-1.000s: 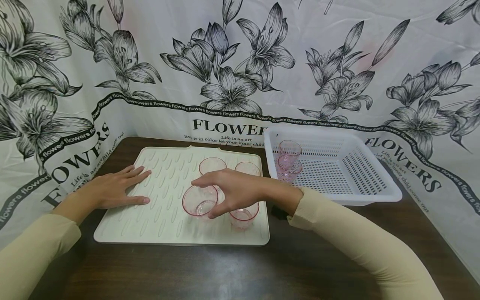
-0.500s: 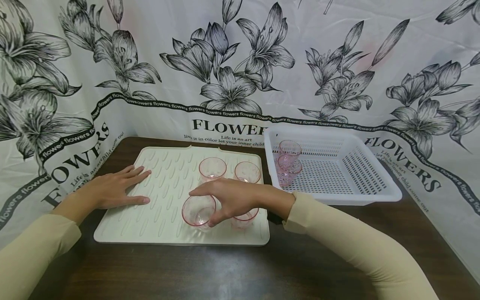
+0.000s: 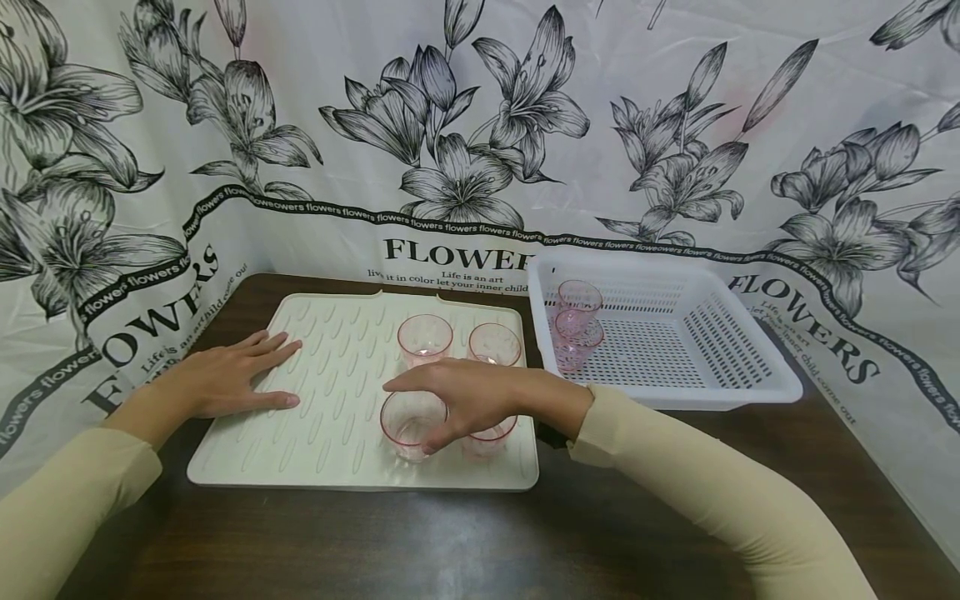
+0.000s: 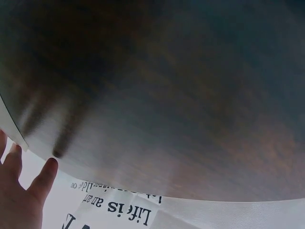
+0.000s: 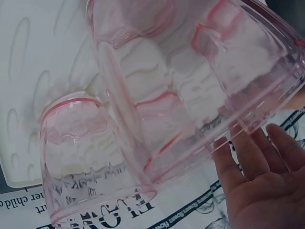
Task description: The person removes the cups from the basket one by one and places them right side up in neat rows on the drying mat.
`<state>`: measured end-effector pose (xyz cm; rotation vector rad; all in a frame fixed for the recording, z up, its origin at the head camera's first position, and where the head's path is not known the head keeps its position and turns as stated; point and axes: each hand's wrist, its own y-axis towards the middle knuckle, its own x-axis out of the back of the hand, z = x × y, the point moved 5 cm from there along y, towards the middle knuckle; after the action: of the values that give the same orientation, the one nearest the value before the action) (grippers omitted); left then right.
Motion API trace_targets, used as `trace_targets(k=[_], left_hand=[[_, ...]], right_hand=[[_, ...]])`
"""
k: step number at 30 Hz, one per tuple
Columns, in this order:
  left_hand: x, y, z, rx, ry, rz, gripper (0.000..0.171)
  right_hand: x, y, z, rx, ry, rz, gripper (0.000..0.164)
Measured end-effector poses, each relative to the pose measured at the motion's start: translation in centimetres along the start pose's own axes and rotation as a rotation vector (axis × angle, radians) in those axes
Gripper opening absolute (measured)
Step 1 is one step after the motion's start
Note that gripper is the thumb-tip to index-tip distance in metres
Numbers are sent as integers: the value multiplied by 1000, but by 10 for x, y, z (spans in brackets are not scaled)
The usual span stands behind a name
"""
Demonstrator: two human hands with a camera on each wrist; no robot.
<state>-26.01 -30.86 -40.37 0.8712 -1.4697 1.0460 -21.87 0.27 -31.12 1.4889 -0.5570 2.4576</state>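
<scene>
My right hand (image 3: 468, 400) grips a clear pink-rimmed drinking glass (image 3: 408, 429) from its right side, thumb on the near side and fingers on the far side. The glass stands upright at the front of a cream ridged drying mat (image 3: 330, 383). In the right wrist view the held glass (image 5: 190, 86) looms large, tilted by the camera's angle. Two similar glasses, back-left (image 3: 425, 337) and back-right (image 3: 495, 343), stand behind it. Another glass (image 3: 486, 448) is partly hidden behind the right hand. My left hand (image 3: 225, 382) lies spread flat over the mat's left edge.
A white slotted plastic basket (image 3: 750, 387) sits right of the mat, with pink glasses (image 3: 580, 342) at its left end. Dark wooden tabletop (image 3: 360, 542) extends in front. A flower-printed cloth (image 3: 300, 108) hangs around the back and sides.
My right hand has brought the glass lower and nearer on the mat, then a little to the right, beside the front-right glass. The left hand has stayed still.
</scene>
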Motion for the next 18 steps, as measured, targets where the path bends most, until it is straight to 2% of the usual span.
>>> trace_targets(k=[5, 10, 15, 18], left_hand=[[0, 0, 0, -4, 10, 5, 98], [1, -1, -1, -10, 7, -2, 98], [0, -1, 0, -14, 3, -4, 97], [-1, 0, 1, -14, 5, -3, 97]], right_hand=[[5, -7, 0, 6, 23, -29, 80], [18, -21, -2, 4, 31, -93, 80], [43, -44, -9, 17, 81, -195, 80], [59, -61, -20, -3, 120, -259, 80]])
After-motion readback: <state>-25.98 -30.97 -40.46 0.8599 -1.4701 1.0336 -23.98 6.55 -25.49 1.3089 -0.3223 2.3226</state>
